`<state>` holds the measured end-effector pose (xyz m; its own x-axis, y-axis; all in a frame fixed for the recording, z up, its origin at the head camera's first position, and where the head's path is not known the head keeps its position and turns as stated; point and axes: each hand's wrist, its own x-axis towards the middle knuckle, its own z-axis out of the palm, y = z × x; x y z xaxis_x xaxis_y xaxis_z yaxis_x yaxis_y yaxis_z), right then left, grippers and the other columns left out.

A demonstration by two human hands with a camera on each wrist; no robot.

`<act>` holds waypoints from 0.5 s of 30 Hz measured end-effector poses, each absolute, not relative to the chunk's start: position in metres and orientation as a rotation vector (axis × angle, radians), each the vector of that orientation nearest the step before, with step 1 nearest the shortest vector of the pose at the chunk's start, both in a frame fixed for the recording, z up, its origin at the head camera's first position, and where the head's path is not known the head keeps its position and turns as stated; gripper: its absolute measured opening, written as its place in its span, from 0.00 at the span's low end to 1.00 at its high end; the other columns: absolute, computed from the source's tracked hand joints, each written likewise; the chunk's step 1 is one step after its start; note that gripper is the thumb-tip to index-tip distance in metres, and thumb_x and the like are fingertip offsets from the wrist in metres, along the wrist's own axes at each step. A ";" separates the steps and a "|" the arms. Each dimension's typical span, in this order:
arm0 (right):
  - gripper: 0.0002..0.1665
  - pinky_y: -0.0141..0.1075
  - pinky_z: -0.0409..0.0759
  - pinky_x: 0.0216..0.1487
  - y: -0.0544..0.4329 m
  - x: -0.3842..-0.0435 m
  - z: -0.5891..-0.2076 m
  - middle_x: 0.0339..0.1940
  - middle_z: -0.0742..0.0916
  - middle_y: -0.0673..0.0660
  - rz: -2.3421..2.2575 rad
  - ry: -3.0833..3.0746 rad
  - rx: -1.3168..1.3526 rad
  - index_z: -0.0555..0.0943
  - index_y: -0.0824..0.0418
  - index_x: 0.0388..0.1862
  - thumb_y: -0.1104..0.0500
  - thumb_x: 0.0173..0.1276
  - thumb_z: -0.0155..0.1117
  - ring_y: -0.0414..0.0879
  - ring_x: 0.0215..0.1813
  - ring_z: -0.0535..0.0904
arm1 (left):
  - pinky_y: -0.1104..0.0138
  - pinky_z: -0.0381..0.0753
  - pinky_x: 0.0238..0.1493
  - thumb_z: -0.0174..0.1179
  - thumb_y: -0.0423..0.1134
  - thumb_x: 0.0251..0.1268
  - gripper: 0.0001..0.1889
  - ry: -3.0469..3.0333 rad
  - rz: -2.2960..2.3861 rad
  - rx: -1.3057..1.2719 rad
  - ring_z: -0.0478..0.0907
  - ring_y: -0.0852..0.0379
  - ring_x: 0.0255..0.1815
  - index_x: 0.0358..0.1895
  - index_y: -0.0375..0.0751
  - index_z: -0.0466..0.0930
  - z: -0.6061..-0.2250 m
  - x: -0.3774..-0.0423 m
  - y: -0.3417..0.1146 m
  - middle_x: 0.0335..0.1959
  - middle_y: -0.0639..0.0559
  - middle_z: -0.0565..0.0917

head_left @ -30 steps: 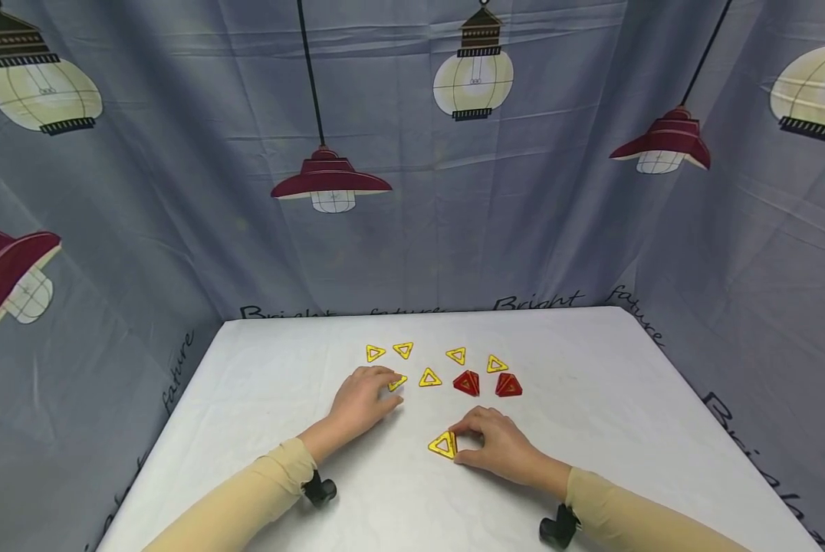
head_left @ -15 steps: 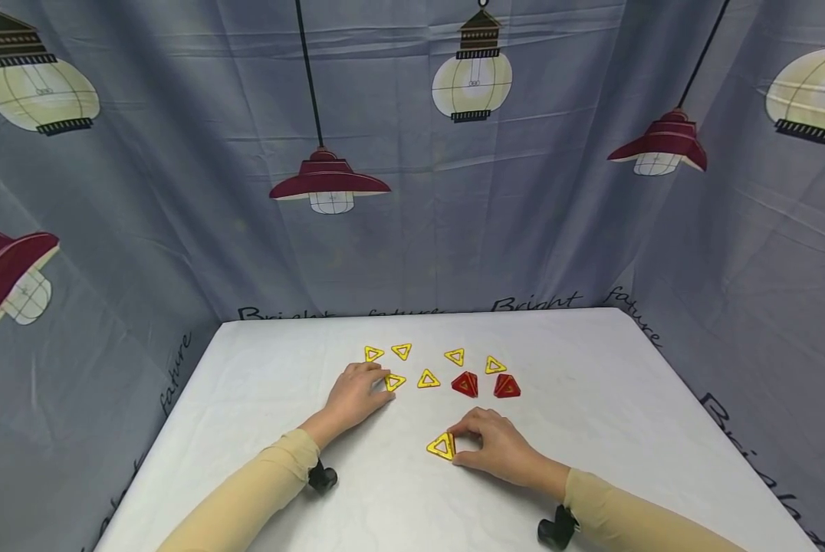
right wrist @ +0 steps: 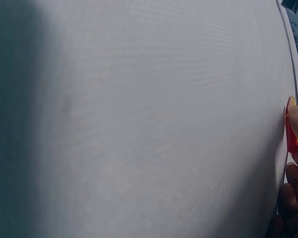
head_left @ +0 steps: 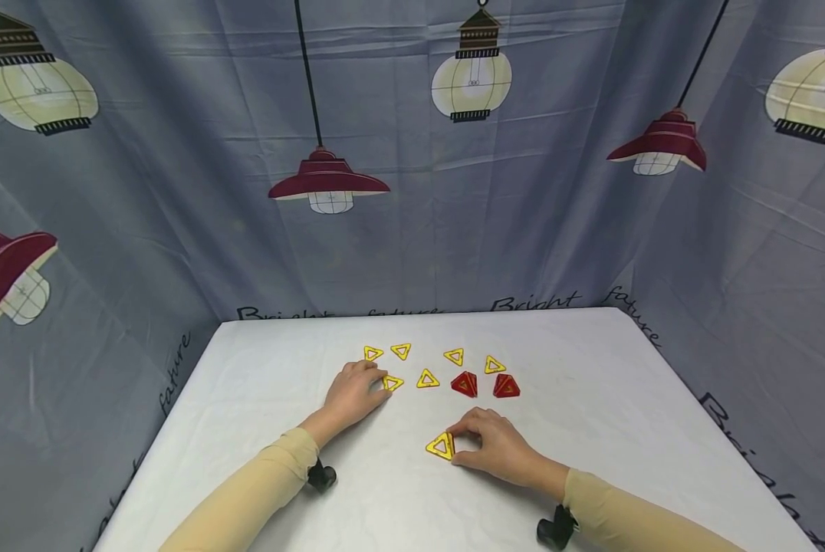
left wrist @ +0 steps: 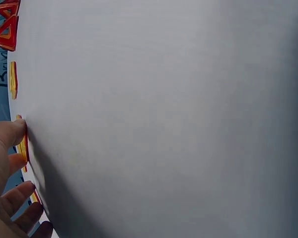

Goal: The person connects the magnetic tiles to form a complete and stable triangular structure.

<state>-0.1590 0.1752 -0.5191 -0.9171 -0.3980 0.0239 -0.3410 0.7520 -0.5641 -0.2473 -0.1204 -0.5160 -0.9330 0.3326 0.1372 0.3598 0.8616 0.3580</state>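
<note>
In the head view my left hand point(head_left: 352, 395) has its thumb and forefinger at a flat yellow triangular magnetic tile point(head_left: 394, 382). The left wrist view shows this tile point(left wrist: 23, 146) pinched between thumb and forefinger, the other fingers spread. My right hand point(head_left: 498, 445) pinches yellow triangular magnetic tiles point(head_left: 441, 446) by their right side, nearer the front; they stand joined at an angle. Part of that piece is hidden behind the fingers. In the right wrist view a red-edged corner of the piece point(right wrist: 291, 134) shows under the thumb.
Beyond the hands lie more yellow triangular tiles, among them one to the right of the left hand point(head_left: 428, 379) and one at the back point(head_left: 402, 351). Two red pyramids point(head_left: 464, 384) stand right of centre on the white table point(head_left: 592, 399). A printed curtain point(head_left: 399, 253) surrounds the table.
My left hand has drawn back slightly to the left, uncovering more of the yellow tile at its fingertips. The right hand and its tiles have stayed in place.
</note>
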 end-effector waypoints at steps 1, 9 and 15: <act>0.23 0.45 0.74 0.56 0.175 -0.159 -0.519 0.44 0.80 0.34 -0.891 2.847 -0.605 0.88 0.46 0.51 0.47 0.57 0.82 0.36 0.49 0.74 | 0.46 0.68 0.67 0.67 0.52 0.68 0.23 -2.968 -0.584 -0.554 0.70 0.38 0.68 0.61 0.44 0.85 -0.516 -0.246 -0.122 0.65 0.42 0.78; 0.23 0.46 0.74 0.56 0.175 -0.159 -0.519 0.43 0.80 0.34 -0.885 2.853 -0.591 0.88 0.45 0.51 0.46 0.56 0.82 0.36 0.49 0.75 | 0.44 0.67 0.68 0.66 0.49 0.70 0.21 -3.002 -0.630 -0.618 0.68 0.37 0.70 0.63 0.49 0.84 -0.513 -0.229 -0.137 0.69 0.41 0.74; 0.23 0.46 0.74 0.56 0.175 -0.159 -0.521 0.43 0.80 0.34 -0.890 2.853 -0.586 0.88 0.45 0.50 0.46 0.56 0.82 0.36 0.49 0.75 | 0.42 0.63 0.70 0.65 0.48 0.71 0.21 -3.025 -0.706 -0.725 0.63 0.35 0.74 0.64 0.50 0.83 -0.512 -0.218 -0.149 0.73 0.39 0.70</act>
